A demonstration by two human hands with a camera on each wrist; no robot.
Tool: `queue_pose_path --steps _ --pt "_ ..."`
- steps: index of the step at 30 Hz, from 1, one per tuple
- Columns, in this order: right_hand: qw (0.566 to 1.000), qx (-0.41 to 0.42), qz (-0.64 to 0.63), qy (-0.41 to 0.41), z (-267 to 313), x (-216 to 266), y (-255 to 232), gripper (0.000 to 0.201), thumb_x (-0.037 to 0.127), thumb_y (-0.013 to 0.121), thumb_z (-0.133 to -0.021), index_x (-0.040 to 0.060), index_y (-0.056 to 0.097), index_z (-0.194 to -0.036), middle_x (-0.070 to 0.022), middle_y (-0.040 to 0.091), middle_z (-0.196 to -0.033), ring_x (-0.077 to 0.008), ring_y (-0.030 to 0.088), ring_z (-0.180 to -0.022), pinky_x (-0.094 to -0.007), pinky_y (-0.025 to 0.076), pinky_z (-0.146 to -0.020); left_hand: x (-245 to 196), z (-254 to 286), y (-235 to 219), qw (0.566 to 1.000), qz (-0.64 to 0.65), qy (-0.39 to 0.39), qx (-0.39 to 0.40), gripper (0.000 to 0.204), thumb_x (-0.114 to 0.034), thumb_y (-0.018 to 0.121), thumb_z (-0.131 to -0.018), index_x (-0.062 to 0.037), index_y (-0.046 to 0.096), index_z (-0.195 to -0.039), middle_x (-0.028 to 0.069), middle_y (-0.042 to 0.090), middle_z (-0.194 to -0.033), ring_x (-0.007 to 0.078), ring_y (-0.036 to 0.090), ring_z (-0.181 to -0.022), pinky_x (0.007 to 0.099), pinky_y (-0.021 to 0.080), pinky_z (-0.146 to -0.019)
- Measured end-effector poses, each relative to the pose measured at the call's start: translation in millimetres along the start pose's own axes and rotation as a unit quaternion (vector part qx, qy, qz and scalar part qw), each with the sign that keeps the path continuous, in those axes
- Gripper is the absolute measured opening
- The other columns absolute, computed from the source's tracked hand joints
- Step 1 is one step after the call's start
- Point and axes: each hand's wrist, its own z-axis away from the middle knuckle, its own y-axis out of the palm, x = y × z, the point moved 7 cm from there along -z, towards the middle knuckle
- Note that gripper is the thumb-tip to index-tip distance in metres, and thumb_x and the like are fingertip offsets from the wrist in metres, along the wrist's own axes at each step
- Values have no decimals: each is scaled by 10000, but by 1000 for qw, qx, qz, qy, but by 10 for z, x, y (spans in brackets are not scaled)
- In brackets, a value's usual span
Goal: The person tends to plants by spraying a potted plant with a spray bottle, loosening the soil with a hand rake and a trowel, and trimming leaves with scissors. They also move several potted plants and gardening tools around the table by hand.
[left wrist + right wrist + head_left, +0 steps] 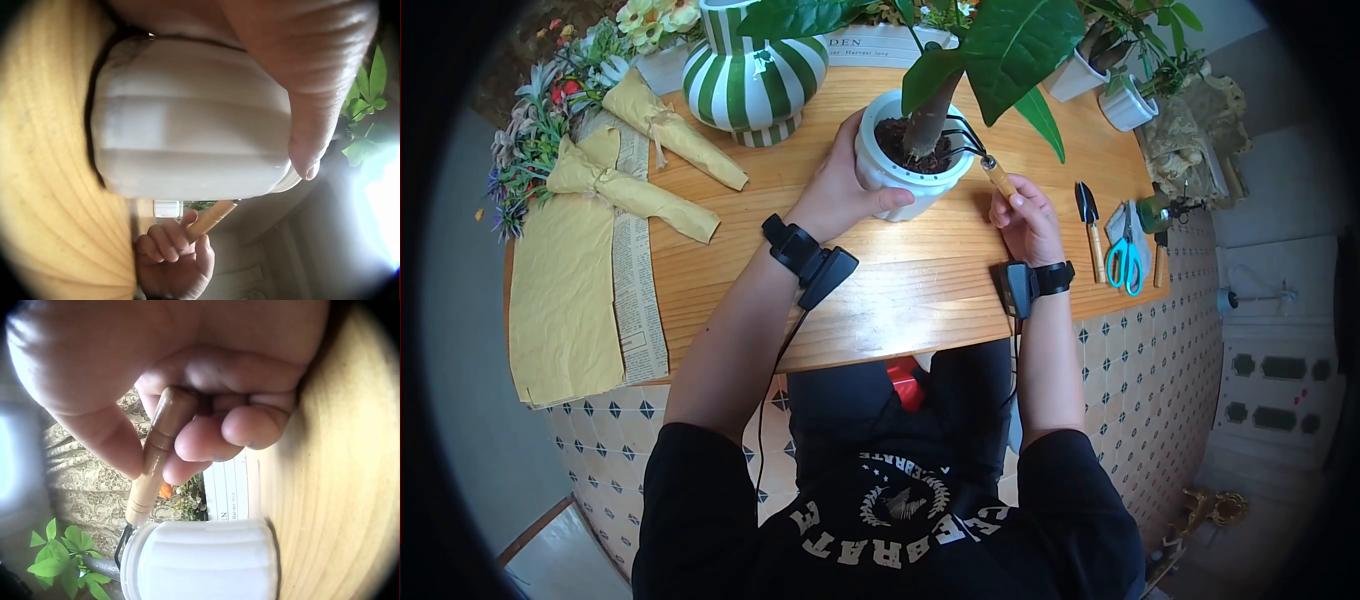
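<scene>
My left hand [840, 190] cups white ribbed ceramic pot [900, 180] on wooden desk [920, 290]. Right hand [1025, 215] fingers pinch wooden-handled black-pronged hand rake [998, 176]; handle slants up-left, prongs over soil at pot's right rim.

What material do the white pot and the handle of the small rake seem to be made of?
White pot: probably glazed ceramic, possibly plastic; its ribbed wall is smooth with a soft sheen in the left wrist view.
Rake handle: most likely varnished wood; it is light brown with turned rings and a glossy highlight. The black prongs look like painted metal, though this is less certain.
</scene>
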Motion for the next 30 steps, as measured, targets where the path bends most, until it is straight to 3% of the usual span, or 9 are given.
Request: queue_pose_path --steps 13,30 --pt "1000 1 2 9 -3 -18 -24 245 112 585 -872 17 580 -1098 -40 563 -775 -112 498 -666 -247 415 -631 26 -2 44 999 32 25 27 1099 -272 837 -616 -8 140 -1423 189 352 -1391 273 340 -1311 387 283 -1088" --pt "1000 4 4 2 -8 -27 -40 245 99 588 -869 8 587 -1097 -45 575 -795 -116 499 -667 -253 416 -625 27 5 30 1000 -12 -9 10 1065 -232 848 -605 -7 188 -1410 179 403 -1364 264 386 -1285 378 319 -1070"
